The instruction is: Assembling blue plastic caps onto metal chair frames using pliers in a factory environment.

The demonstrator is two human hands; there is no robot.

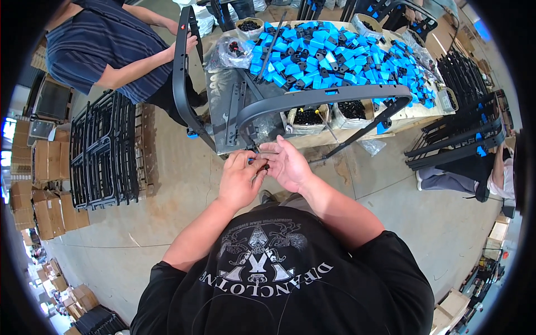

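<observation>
Just beyond the curled left hand [237, 178] and the open right hand [290, 167] beside it, the black frame [290, 102] runs its long bar left to right across the near side of the desk [219, 92], its near-left end closest to the left hand, whose hold I cannot tell

A pale, flat-topped worktable [402, 119] stands before the person's bare left hand [237, 178] and right hand [290, 167], which meet at the lower left end of a curved black tubular frame [301, 99]. Behind the frame's top bar, two open pale boxes [307, 129] hold small dark pieces; beyond lies a heap of blue and black plastic caps [318, 53]. Left, on the grey floor [167, 223], is a stack of black barred frames [106, 151], with brown cardboard boxes [50, 159] farther left.
</observation>
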